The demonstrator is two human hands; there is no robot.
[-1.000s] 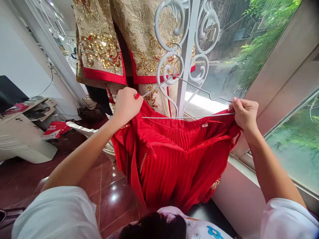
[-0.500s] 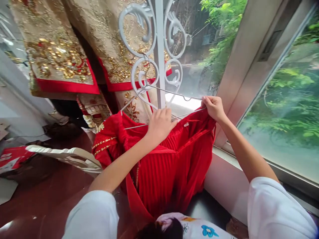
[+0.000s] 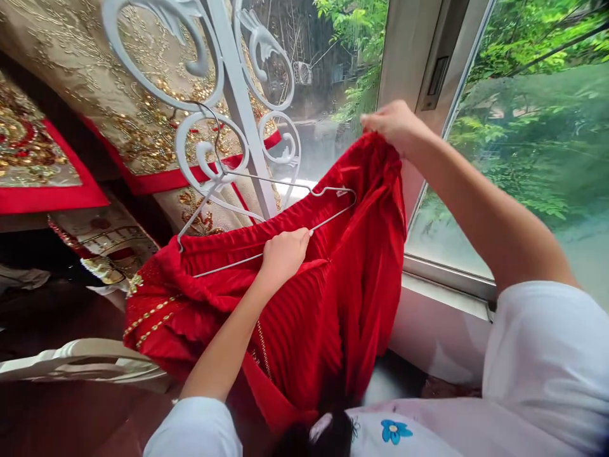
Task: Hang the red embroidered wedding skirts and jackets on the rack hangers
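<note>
A red pleated dress (image 3: pixel 304 317) with gold beaded trim hangs in front of me, its gathered top stretched wide. The wire clothes hanger (image 3: pixel 266 179) is hooked onto a white scrollwork stand. Its left end sits in the dress's left side, while its right end shows inside the opening, apart from the fabric edge. My left hand (image 3: pixel 284 257) is closed round the hanger's lower bar, by the dress's front edge. Higher up at the right, my right hand (image 3: pixel 397 127) pinches the gathered top edge and pulls it up beyond the hanger's end.
The white metal stand (image 3: pixel 238 95) rises behind the dress. Cream and gold garments (image 3: pixel 147 139) with red borders hang at the left. A sliding window (image 3: pixel 514 165) with its sill stands close at the right. A white chair back (image 3: pixel 85 358) is at the lower left.
My right hand has moved up with the dress's edge, away from the hanger's right end, which it held before. My left hand has closed on the lower bar. The view has shifted right.
</note>
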